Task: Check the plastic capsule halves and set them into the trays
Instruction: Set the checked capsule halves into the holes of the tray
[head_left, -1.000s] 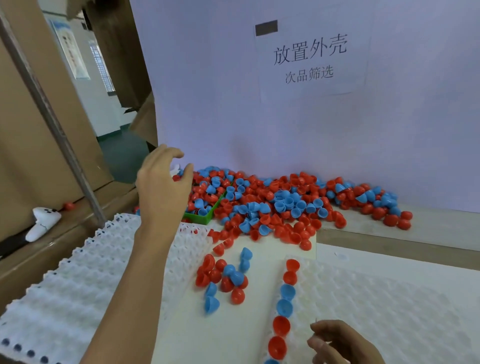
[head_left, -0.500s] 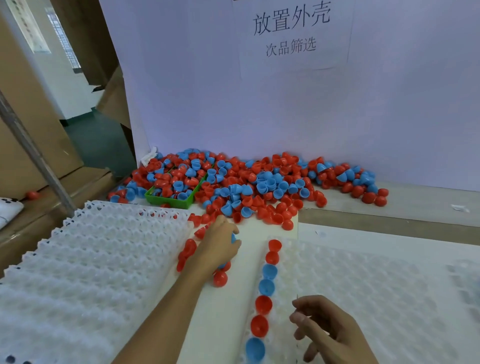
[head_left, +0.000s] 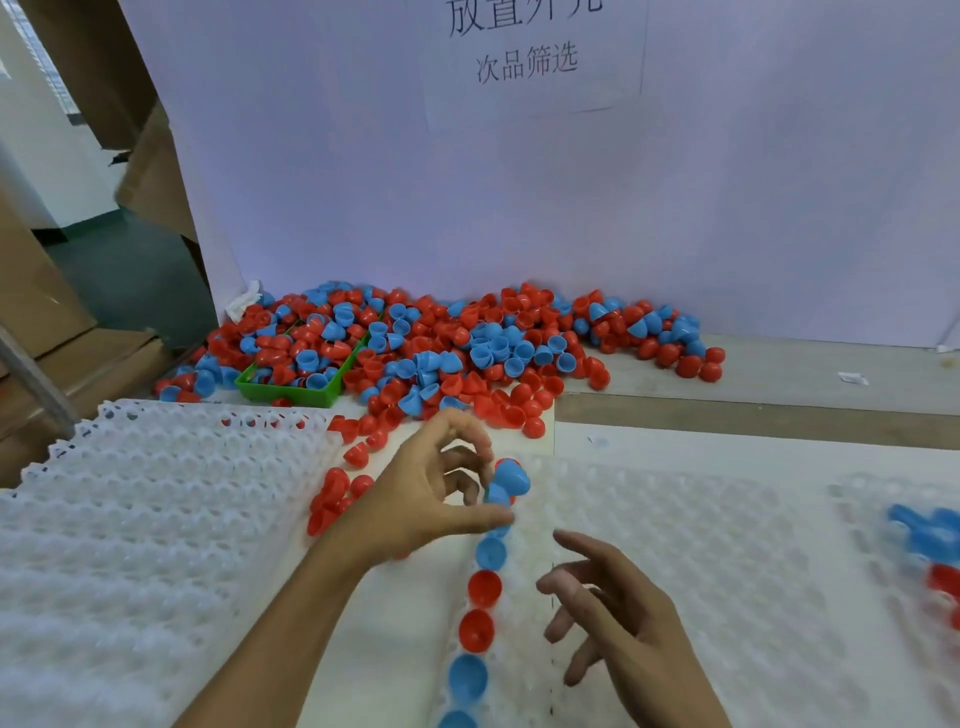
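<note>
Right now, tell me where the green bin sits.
In the head view the green bin sits left of centre at the back, sunk in the capsule pile, just beyond the far edge of the left white tray.

Blurred capsule halves (head_left: 935, 551) run off the right edge.

Three white trays (head_left: 156, 519) lay on the bench (head_left: 727, 410), one green bin (head_left: 291, 389) held capsule halves, two hands showed, and one paper sign (head_left: 530, 57) hung above.

Left hand (head_left: 415, 499) pinches blue capsule halves (head_left: 506, 486) over the tray (head_left: 675, 545).
</note>
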